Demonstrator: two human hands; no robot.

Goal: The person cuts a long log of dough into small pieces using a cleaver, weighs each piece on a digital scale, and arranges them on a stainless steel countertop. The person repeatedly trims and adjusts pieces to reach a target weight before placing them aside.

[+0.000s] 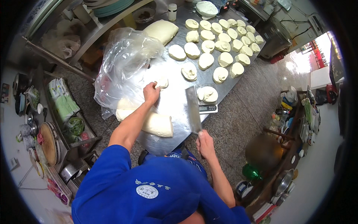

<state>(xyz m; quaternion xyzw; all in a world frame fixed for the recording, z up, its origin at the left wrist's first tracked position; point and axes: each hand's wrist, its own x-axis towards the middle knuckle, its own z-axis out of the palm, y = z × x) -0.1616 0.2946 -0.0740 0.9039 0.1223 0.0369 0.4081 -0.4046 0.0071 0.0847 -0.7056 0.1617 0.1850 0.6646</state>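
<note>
My right hand (205, 144) grips the handle of a wide-bladed cleaver (193, 110), its blade pointing away from me beside the scale. A kitchen scale (207, 108) bears one cut piece of dough (207, 95). On the floured metal table my left hand (151, 93) has its fingers closed at the edge of a small dough piece (162, 81). A thick dough log (158, 125) lies under my left forearm, its cut end facing right. Several cut dough pieces (225, 59) sit in loose rows at the far right of the table.
A crumpled clear plastic sheet (121, 67) lies at the table's left, beside a large dough slab (161, 31). Farther back stand a white-lidded jar (172, 12) and a bowl of white flour (207, 9). Shelves with a round wooden board (48, 143) are at my left.
</note>
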